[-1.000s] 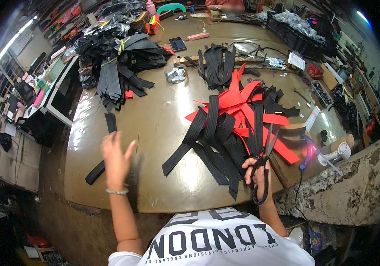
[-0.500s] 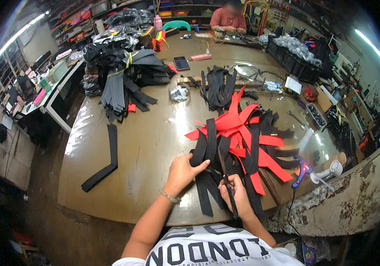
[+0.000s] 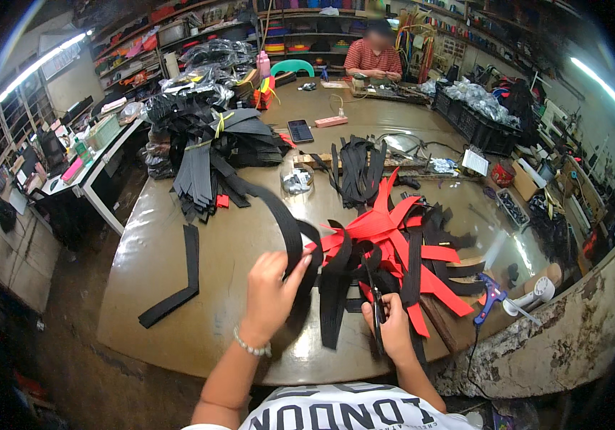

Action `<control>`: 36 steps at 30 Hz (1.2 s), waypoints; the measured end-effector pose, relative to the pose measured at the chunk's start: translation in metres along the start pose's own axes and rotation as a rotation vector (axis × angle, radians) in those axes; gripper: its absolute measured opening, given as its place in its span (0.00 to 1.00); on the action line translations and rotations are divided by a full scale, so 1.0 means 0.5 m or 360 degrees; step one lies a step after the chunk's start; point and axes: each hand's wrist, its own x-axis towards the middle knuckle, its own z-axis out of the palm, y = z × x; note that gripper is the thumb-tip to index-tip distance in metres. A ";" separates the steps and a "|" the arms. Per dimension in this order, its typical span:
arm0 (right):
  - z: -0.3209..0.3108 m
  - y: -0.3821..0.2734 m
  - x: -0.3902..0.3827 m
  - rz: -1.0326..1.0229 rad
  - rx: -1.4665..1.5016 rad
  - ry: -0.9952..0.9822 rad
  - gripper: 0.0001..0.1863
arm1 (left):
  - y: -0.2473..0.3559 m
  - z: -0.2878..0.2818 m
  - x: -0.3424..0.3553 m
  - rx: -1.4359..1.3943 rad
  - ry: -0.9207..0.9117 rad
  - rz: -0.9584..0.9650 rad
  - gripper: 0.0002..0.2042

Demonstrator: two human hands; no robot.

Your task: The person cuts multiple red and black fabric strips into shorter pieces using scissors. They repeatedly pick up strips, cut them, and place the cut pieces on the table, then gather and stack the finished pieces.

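My left hand point(image 3: 268, 290) pinches a length of black webbing strap point(image 3: 279, 208), which arches up off the table toward the back left; part of it is blurred. My right hand point(image 3: 395, 333) is closed around black-handled scissors point(image 3: 377, 322), their blades pointing away from me among the strips. How far the blades are parted is not clear. Around them lies a pile of red strips point(image 3: 373, 226) with black strips. One of these black strips point(image 3: 332, 308) hangs toward the table's near edge, between my hands.
A bent black strap point(image 3: 191, 265) lies at the left. Behind it rises a big stack of black straps point(image 3: 200, 172). A blue glue gun point(image 3: 492, 297) stands at the right edge. Farther back are a phone point(image 3: 299, 131), a black crate point(image 3: 476, 111) and a seated person point(image 3: 373, 57).
My left hand has moved left and lifted a black strap out of the pile into an arch. My right hand keeps the scissors close to where they were. The view has tilted up slightly.
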 end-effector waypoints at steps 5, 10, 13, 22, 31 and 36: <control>0.010 0.001 0.008 0.0035 -0.0320 0.0071 0.31 | -0.070 0.030 -0.069 -0.0076 -0.0225 -0.0750 0.15; 0.024 0.007 0.015 0.0068 -0.0438 0.0070 0.34 | -0.108 0.027 -0.091 0.0227 -0.0688 -0.1050 0.16; 0.023 0.009 0.019 0.0092 -0.0361 0.0078 0.33 | -0.089 0.021 -0.100 -0.0558 -0.0690 -0.1104 0.15; 0.039 0.033 0.011 -0.0056 0.0082 0.0323 0.29 | -0.078 0.051 -0.113 -0.0878 -0.0580 -0.1003 0.10; 0.029 0.021 0.028 0.0009 -0.0533 0.0111 0.34 | -0.044 0.057 -0.124 -0.1311 -0.0252 -0.1366 0.11; 0.024 -0.008 0.040 0.0051 -0.0160 -0.0183 0.32 | -0.083 0.064 -0.137 -0.1751 -0.0083 -0.1529 0.08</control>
